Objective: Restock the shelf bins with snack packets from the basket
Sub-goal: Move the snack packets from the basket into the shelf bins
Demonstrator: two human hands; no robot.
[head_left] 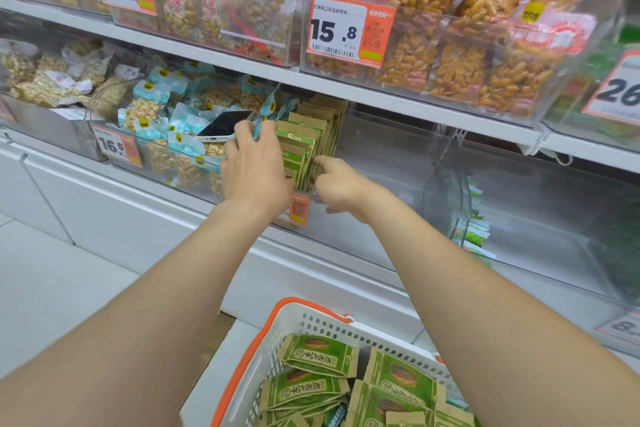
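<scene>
A row of green-and-brown snack packets point(313, 135) stands upright at the left end of a clear shelf bin point(398, 156) on the lower shelf. My left hand point(256, 163) lies flat against the front left of that row, fingers reaching to the packets' top edge. My right hand point(339, 184) touches the right side of the row with its straight index finger, the other fingers curled. Neither hand holds a packet. Below, a white basket point(311, 317) with orange handles holds several matching green packets point(318, 357).
A phone point(225, 126) lies on blue-topped nut packets point(166, 135) in the bin to the left. The bin's right part shows bare plastic. The upper shelf carries bins of peanuts with price tags point(346, 31). More green packets point(476, 236) sit in the bin to the right.
</scene>
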